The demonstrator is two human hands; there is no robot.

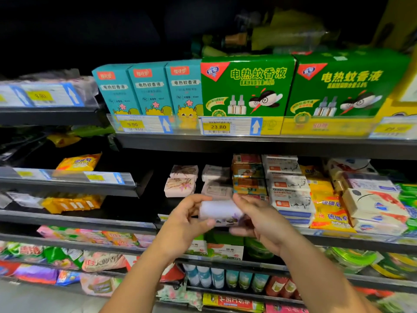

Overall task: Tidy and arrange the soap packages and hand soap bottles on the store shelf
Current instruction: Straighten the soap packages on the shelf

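a shop: stocked shelves [266, 144] with price tags [218, 126].

Green boxes [248, 86]: 电热蚊香液 in yellow letters; the left box adds "0.6%"
Teal boxes [149, 86]: 电热蚊香液 on a white band, "45ml" below
Teal-box price tag [132, 124]: 9.90
Green-box price tag [218, 126]: 23.80
Left shelf tag [40, 96]: 9.90, blurred
White soap packs [291, 195]: "Goat Soap"
Yellow soap packs [327, 206]: 硫磺皂
Held soap package [220, 211]: print too blurred to read
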